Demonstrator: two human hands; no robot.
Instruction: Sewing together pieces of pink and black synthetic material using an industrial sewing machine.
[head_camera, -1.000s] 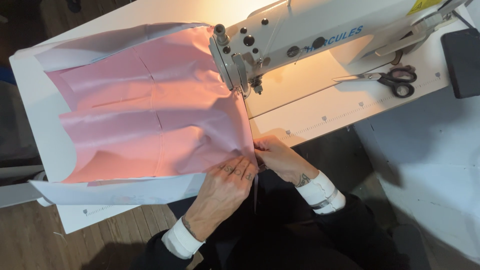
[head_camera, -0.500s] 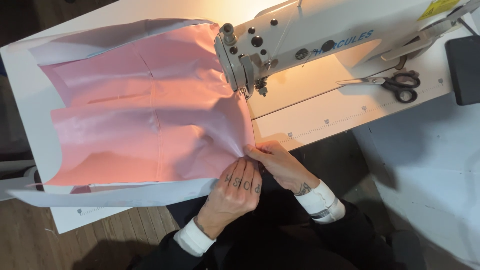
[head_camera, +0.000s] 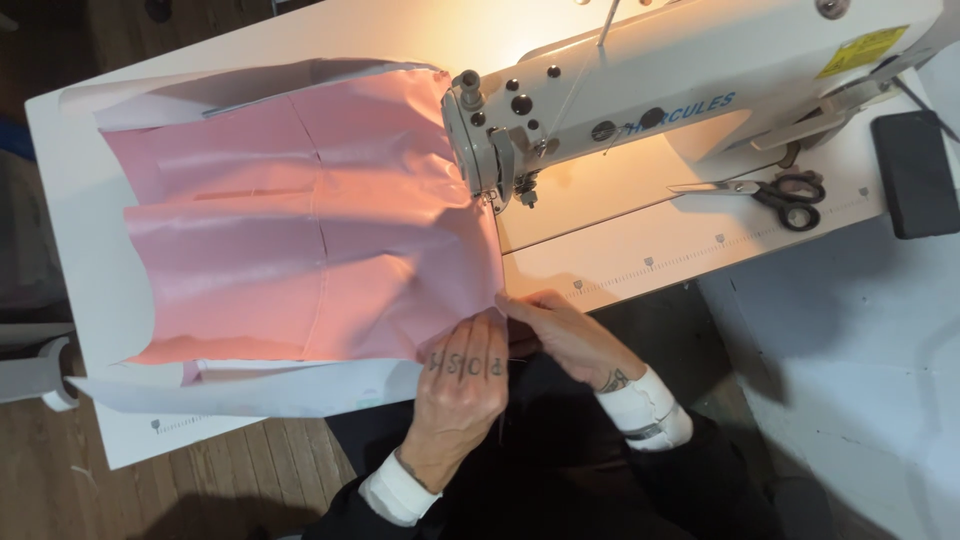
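A pink fabric piece lies spread on the white sewing table, its right edge under the head of a white sewing machine. My left hand rests flat on the fabric's near right corner, fingers closed against it. My right hand pinches the same corner at the table's front edge, just below the needle area. White paper or lining shows under the pink piece.
Black-handled scissors lie on the machine bed to the right. A black flat device sits at the far right. A wooden floor is below left, and a white surface lies at lower right.
Both hands have stayed on the fabric's near right corner. My left hand has slid slightly toward me along the edge, and the view has shifted a little.
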